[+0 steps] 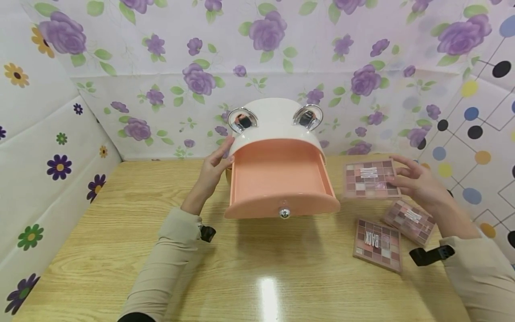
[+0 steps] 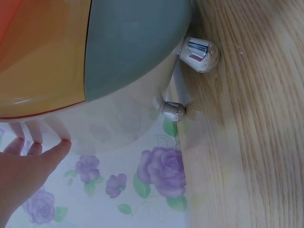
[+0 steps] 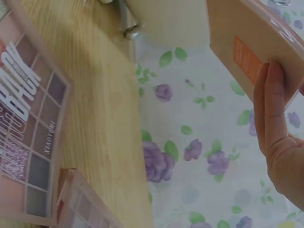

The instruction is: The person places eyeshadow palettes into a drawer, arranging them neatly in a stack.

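Observation:
A white case [image 1: 273,116] with two shiny chrome-ringed eyes stands on the table, its peach drawer [image 1: 277,172] pulled out with nothing inside. My left hand [image 1: 210,173] rests its fingertips against the case's left side; in the left wrist view the fingers touch the glossy white wall, below a yellow panel [image 2: 47,61] and a teal panel [image 2: 133,42]. To the right of the drawer, my right hand [image 1: 422,185] pinches an eyeshadow palette [image 1: 368,179] by its right edge, raised off the table. The right wrist view shows its plain underside with an orange label [image 3: 246,59].
Two more eyeshadow palettes lie at the right on the wooden table [image 1: 120,250]: one nearer the front [image 1: 378,246], another behind it [image 1: 410,221]. A flowered covering [image 1: 161,103] hangs behind the case. Dotted covering [image 1: 483,147] stands to the right.

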Available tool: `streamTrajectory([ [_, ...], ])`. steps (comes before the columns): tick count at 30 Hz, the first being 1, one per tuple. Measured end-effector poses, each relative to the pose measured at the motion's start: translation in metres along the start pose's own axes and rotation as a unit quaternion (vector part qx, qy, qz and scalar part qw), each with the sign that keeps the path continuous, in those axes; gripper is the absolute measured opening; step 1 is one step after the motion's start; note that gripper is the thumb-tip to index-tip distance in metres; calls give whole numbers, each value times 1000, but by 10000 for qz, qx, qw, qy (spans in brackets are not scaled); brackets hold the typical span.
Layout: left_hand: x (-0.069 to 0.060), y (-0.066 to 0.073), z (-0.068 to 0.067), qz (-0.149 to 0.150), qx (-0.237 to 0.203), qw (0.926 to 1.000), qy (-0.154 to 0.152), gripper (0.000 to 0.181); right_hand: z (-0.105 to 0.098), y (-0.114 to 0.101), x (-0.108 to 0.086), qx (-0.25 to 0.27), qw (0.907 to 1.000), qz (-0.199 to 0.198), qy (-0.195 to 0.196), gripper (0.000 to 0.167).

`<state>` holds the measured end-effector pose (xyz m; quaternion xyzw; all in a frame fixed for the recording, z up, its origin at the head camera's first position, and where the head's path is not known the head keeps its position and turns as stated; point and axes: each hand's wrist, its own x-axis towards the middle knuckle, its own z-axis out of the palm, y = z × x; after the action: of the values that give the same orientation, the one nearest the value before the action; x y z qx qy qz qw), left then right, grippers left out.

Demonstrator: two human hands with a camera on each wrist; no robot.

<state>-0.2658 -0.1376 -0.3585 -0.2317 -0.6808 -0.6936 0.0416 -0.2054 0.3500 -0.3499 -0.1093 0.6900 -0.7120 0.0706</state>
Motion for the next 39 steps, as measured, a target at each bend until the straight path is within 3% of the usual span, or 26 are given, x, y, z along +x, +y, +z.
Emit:
streamTrajectory([
  [7,0,0,0,13,-15,10000,-17,51,-1,-11,-4,845,9933,-601,-509,54],
  [11,0,1,0,-65,-22,10000,6,49,4,-23,-8,1189,9882,-740,-620,55],
  [20,-4,14,5,-140,0,9999,79,48,18,-43,-13,992,9901,-802,-591,57],
  [28,-1,2,1,-49,-6,9999,144,49,30,-55,-12,1465,9754,-1131,-1201,60],
  [33,-1,1,1,73,-6,9998,161,49,40,-63,-12,1592,9716,-1108,-1353,60],
  [39,-1,2,2,-10,-28,9999,142,50,52,-68,-8,1577,9701,-1106,-1475,58],
])
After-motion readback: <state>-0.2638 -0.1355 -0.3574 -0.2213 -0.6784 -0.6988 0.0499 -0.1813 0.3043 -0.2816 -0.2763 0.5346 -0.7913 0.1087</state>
